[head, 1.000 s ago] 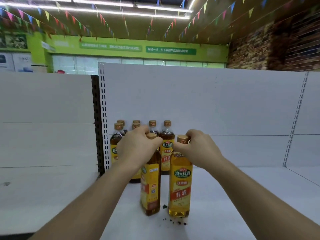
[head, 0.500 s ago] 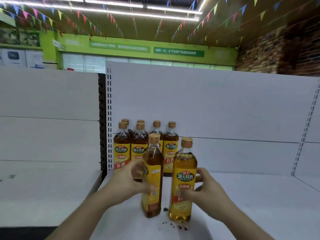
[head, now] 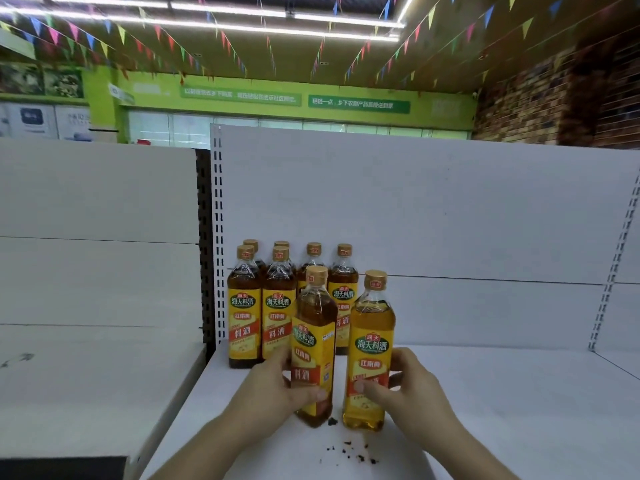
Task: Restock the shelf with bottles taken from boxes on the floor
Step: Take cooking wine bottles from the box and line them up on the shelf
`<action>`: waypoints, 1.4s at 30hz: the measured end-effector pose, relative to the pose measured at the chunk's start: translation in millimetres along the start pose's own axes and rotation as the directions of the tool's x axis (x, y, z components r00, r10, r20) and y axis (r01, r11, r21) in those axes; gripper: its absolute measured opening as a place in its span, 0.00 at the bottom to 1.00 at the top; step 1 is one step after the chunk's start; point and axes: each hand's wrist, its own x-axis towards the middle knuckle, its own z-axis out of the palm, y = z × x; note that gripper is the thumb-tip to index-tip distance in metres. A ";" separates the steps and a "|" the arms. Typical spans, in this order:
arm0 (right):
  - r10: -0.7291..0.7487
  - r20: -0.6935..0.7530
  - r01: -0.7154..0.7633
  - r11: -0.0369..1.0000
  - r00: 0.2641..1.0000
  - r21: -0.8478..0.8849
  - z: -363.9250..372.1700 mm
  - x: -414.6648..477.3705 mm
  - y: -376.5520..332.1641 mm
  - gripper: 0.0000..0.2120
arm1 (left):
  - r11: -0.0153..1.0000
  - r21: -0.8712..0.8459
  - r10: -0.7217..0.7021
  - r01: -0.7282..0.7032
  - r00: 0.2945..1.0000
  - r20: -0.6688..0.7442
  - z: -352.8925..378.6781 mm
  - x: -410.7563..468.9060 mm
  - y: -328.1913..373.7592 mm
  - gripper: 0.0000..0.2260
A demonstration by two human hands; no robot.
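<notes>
Bottles, two at front of white shelf point(head: 485, 393), upright, side by side: dark amber bottle point(head: 313, 344) gripped by left hand point(head: 273, 389); paler golden bottle point(head: 370, 351) gripped by right hand point(head: 412, 389). Yellow labels, tan caps. Six more bottles point(head: 263, 306) behind. Hands were on caps a second ago; now low on bodies.

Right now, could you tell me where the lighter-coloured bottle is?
In the head view it stands upright on the white shelf, right of centre, held by the right hand, beside the darker bottle.
</notes>
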 end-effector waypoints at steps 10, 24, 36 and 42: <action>0.016 -0.019 -0.015 0.998 1.000 0.066 11.8 20.5 10.9 0.23 | 0.980 0.194 0.000 0.039 0.980 -0.200 23.6 9.2 2.8 0.34; 0.017 -0.048 -0.014 0.998 0.999 0.054 27.8 46.6 17.9 0.21 | 0.908 0.394 -0.018 0.141 0.953 -0.301 38.2 37.7 4.8 0.30; 0.012 -0.011 -0.012 0.999 1.000 0.035 45.1 73.3 22.2 0.21 | 0.842 0.502 -0.006 0.197 0.934 -0.356 44.0 51.4 3.3 0.31; -0.013 0.001 0.013 0.997 1.000 0.081 51.2 82.4 22.0 0.13 | 0.828 0.526 0.014 0.193 0.932 -0.363 45.0 54.2 -2.8 0.26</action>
